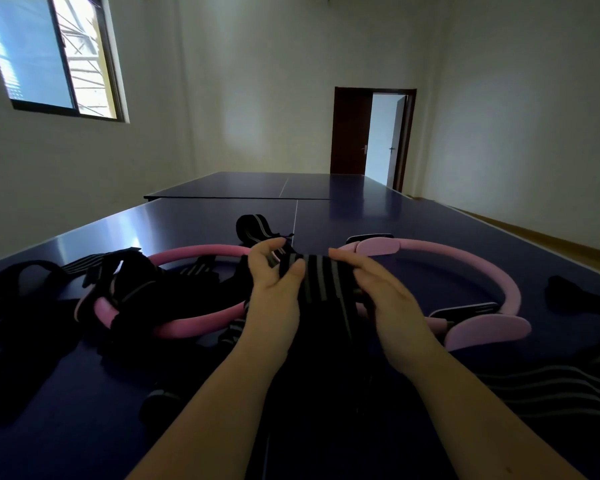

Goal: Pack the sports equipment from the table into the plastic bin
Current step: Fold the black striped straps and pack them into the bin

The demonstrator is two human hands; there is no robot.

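Head view: pale-walled room, dark blue table-tennis table (361, 209).

Black grey-striped elastic strap (321, 282) held over table between both hands, equally near. Long axis runs from fingertips back toward body.

Left hand (274, 289) pinches far end. Right hand (378, 292) curves fingers over right edge, thumb hidden.

Pink foam-padded ring (194, 252) lies left, paler pink ring (465, 251) right.

Plastic bin out of frame. Strap's near end lost in shadow.

A black band with grey stripes (321, 285) is held above the blue counter (361, 209) by the left hand (274, 296) and the right hand (387, 301). A darker pink ring (194, 328) is seen at the left with black straps (129, 285) draped over it, and a paler pink ring (465, 251) at the right.
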